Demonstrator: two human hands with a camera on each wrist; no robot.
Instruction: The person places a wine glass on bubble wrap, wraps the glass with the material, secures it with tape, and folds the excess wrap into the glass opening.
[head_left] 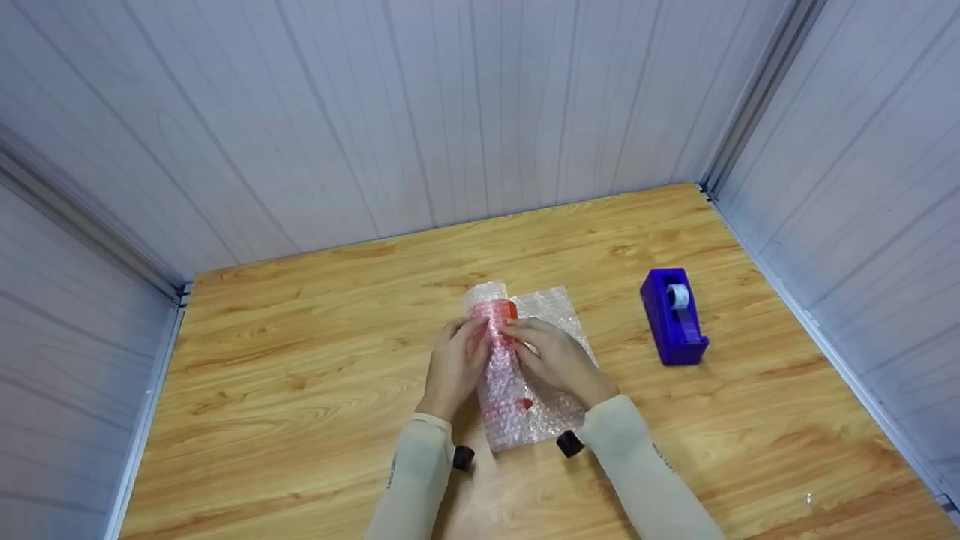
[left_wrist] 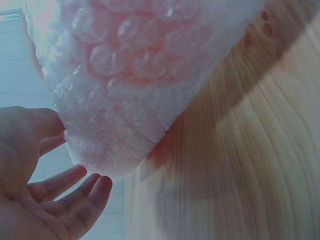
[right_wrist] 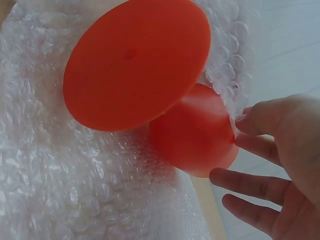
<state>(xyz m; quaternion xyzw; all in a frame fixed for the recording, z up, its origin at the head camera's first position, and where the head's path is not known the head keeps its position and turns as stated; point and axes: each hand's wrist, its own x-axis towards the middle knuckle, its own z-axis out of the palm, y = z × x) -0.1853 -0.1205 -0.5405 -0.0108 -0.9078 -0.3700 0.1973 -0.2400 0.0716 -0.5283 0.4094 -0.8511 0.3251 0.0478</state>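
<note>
A red goblet (right_wrist: 195,135) lies on its side, partly covered by bubble wrap (head_left: 551,307). Its round flat foot (right_wrist: 135,65) faces the right wrist camera, and the stem is hidden behind it. My left hand (head_left: 454,364) holds the folded bubble wrap around the goblet's bowl from the left, thumb and fingers at its far end in the left wrist view. From the right, my right hand (head_left: 559,356) grips the bowl with its fingertips, the thumb by the wrap's edge. In the head view only small parts of the goblet show uncovered.
A purple tape dispenser (head_left: 675,319) with a roll of clear tape (head_left: 678,295) stands to the right on the wooden table (head_left: 300,390). Pale panel walls (head_left: 420,112) rise behind and at both sides. A tiny clear scrap (head_left: 808,498) lies at the front right.
</note>
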